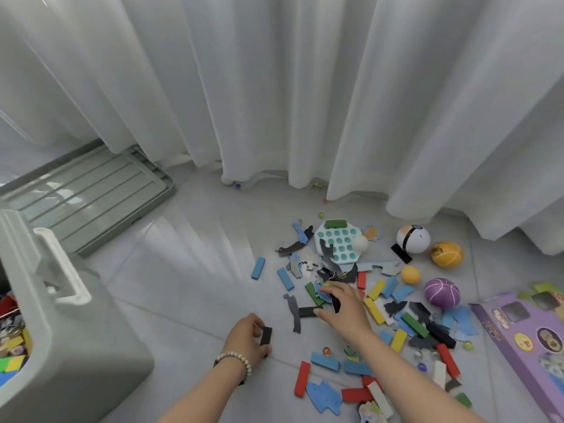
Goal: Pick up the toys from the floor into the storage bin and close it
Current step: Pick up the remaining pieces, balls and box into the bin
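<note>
— While the storage bin (70, 346) stands open with its lid (91, 193) lying on the floor (198, 270) just beyond it, which step would you say is in hand?

— Gathering, and early in it by my judgement. The bin holds some toys (12, 355), but most of the blocks (258, 268), balls (441, 293) and puzzle pieces (332, 274) lie scattered well to the right of the bin.

— And the hands?

— The left hand (247, 335), the nearer to the bin, has thumb and fingers curled round a black block (266, 335), low over the floor. The right hand (346, 308), farther from the bin, reaches into the scatter with fingers loosely bent over the puzzle pieces. Whether they pinch one I cannot tell.

— Next move?

— Probably a firm grasp by the right, then a carry over the bin's rim and a release. I'd leave the lid for last.
</note>
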### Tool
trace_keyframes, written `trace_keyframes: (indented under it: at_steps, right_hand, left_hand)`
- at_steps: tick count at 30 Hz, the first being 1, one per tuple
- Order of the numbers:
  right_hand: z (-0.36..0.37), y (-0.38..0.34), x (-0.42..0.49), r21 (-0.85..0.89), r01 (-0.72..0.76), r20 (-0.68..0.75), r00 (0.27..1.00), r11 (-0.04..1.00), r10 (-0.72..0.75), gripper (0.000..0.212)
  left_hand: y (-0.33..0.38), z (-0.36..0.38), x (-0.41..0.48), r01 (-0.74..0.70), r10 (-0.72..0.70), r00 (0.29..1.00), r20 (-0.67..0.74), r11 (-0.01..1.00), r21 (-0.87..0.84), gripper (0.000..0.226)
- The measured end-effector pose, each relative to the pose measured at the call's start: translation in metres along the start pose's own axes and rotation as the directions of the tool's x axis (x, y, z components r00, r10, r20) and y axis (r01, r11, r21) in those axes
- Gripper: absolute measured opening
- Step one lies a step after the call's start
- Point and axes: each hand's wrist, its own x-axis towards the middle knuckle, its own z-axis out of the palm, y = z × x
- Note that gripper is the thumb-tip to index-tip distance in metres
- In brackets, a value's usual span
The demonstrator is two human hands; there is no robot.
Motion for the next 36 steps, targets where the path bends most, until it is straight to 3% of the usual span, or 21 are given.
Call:
trace_keyframes:
  at_steps: [3,5,7,11,18,22,27,36]
  right_hand:
    - [0.0,0.0,0.001,0.051,0.075,-0.108,0.992,0.996,-0.069,0.041]
    - [-0.005,0.004,0.005,-0.018,0.053,-0.186,0.981,0.998,-0.055,0.043]
    - [-0.007,0.011,0.007,-0.095,0.0,-0.13,0.991,0.995,-0.012,0.049]
    - [0.003,0.016,0.0,0.039,0.013,0.034,0.999,0.999,-0.014,0.054]
    - [-0.008,0.015,0.009,0.107,-0.008,-0.035,0.999,0.994,0.012,0.059]
    - [-0.003,0.009,0.008,0.206,0.013,0.025,1.0,0.978,-0.018,0.055]
    - [-0.006,0.017,0.014,0.146,0.012,-0.158,0.987,0.989,0.011,0.054]
    - [-0.002,0.0,0.031,0.377,-0.175,-0.012,0.981,0.91,0.194,0.057]
  left_hand:
    - [0.0,0.0,0.007,-0.032,0.032,0.999,-0.025,0.999,-0.021,0.032]
    - [0.005,-0.001,0.011,-0.024,0.02,0.999,-0.047,0.996,-0.083,0.032]
    - [0.011,0.0,0.014,-0.016,0.004,0.998,-0.067,0.983,-0.184,0.032]
    - [0.03,0.006,0.016,0.026,-0.052,0.998,-0.044,0.886,-0.462,0.028]
    - [0.044,0.014,0.021,0.103,-0.107,0.994,0.038,0.706,-0.701,0.023]
    - [0.052,0.018,0.024,0.114,-0.083,0.993,0.08,0.636,-0.763,0.025]
    - [0.056,0.022,0.028,0.127,-0.083,0.992,0.097,0.573,-0.809,0.026]
    - [0.065,0.027,0.043,0.151,-0.036,0.988,0.152,0.475,-0.867,0.026]
